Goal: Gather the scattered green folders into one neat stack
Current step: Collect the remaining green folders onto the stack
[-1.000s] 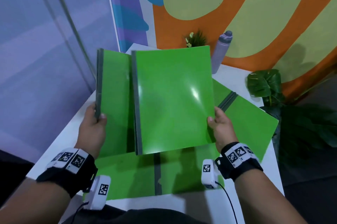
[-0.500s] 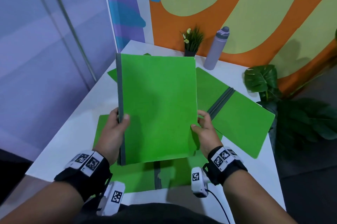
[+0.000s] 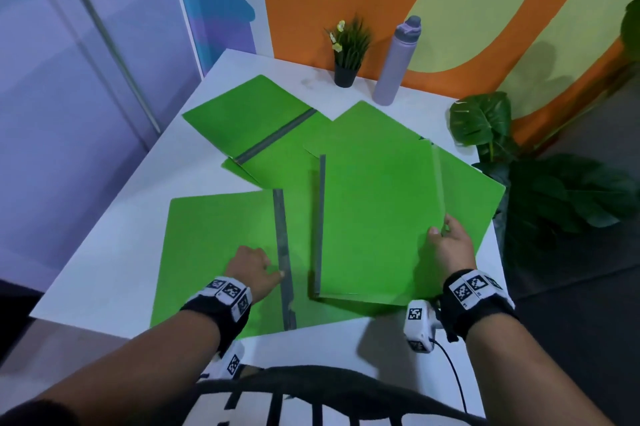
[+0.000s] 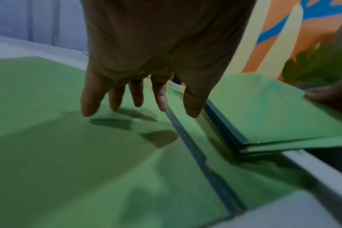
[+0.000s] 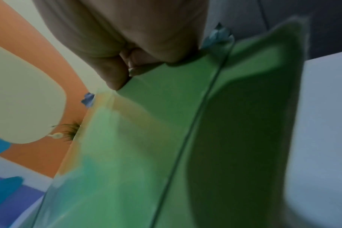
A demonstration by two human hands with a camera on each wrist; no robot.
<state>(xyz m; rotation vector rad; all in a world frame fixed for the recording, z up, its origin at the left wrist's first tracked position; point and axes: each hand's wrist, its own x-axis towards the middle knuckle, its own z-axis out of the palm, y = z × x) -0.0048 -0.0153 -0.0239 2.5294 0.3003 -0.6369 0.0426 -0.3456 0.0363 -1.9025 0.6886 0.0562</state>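
Note:
My right hand (image 3: 439, 232) pinches the right edge of a stack of closed green folders (image 3: 374, 224), thumb on top (image 5: 115, 80). The stack (image 4: 263, 120) lies low over the table's right side, with its grey spines toward the left. My left hand (image 3: 273, 271) holds nothing; its fingers (image 4: 162, 100) stretch straight just over an open green folder (image 3: 214, 252) lying flat at the near left, beside that folder's grey spine (image 4: 187, 146). A second open folder (image 3: 249, 120) lies at the far left. Another green folder (image 3: 471, 197) pokes out from under the stack on the right.
On the white table (image 3: 104, 252), a small potted plant (image 3: 348, 55) and a grey water bottle (image 3: 398, 62) stand at the far edge against the painted wall. A large leafy plant (image 3: 540, 176) stands past the table's right edge.
The stack, held upright in both hands before, has come down over the table's right side. My left hand has let go of it and moved over the open folder at the near left.

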